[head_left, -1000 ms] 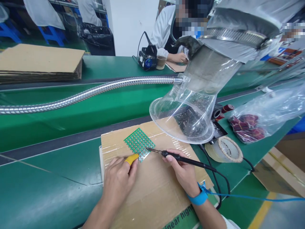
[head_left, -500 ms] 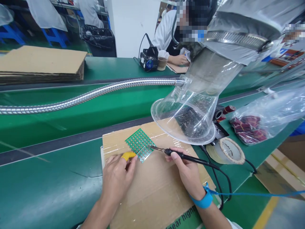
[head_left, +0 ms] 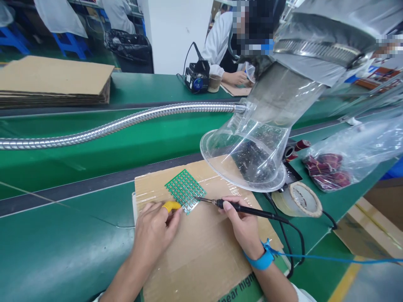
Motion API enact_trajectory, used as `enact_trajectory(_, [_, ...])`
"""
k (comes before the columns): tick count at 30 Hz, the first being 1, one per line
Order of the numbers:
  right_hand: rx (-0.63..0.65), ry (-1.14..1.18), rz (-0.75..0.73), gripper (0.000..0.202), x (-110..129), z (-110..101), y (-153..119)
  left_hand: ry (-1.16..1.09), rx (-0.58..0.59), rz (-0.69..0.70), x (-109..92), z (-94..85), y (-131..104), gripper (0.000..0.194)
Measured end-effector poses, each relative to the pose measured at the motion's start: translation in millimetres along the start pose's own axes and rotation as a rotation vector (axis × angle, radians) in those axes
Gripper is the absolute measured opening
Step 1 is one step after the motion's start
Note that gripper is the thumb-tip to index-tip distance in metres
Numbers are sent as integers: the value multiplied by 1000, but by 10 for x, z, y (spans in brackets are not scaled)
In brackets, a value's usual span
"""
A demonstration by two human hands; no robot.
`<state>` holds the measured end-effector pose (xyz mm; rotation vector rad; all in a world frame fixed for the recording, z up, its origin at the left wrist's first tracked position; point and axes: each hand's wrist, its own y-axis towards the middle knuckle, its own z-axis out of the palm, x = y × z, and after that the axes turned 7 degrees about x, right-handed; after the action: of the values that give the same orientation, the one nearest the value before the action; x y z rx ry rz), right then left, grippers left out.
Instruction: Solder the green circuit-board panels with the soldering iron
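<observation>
Iron: tip's shifting nearward over board
Right hand: clasping it
Left hand: half-curling, hold unclear; iron slipping might be burning it

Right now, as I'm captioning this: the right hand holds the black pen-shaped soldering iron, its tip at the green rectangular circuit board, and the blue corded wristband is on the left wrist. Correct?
Wrong wrist: the head view shows the blue corded wristband on the wrist of the right hand, which does hold the black soldering iron at the green circuit board.
</observation>
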<state>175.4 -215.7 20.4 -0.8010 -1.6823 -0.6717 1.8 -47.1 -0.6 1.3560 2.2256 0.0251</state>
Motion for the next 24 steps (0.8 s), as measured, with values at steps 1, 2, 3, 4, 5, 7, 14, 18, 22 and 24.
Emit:
enact_trajectory(1, [-1, 0, -1, 27, -2, 0, -1, 4, -8, 3, -4, -2, 3, 37])
enact_trajectory(2, [-3, 0, 0, 28, -3, 0, -2, 4, -16, 4, -8, -7, 7, 38])
enact_trajectory(3, [-6, 1, 1, 30, -4, 0, -2, -1, -24, 2, -13, -12, 10, 38])
enact_trajectory(4, [-13, 4, 3, 32, -6, 0, -3, -7, -33, -4, -19, -18, 14, 37])
enact_trajectory(5, [-20, 8, 9, 33, -8, 0, -4, -12, -41, -15, -24, -24, 18, 35])
enact_trajectory(7, [-26, 28, 22, 35, -17, 2, -7, -6, -63, -42, -36, -29, 27, 34])
enact_trajectory(14, [36, 117, 30, 33, -83, 25, -11, 49, -99, -53, -48, -21, 48, 39])
enact_trajectory(18, [50, 121, 27, 31, -135, 23, -13, 59, -87, -44, -33, -27, 41, 41])
enact_trajectory(22, [88, 44, 23, 33, -180, 10, -19, 73, -80, -32, -25, -24, 43, 41])
enact_trajectory(24, [98, 22, 20, 34, -188, 7, -24, 78, -85, -31, -28, -18, 48, 41])
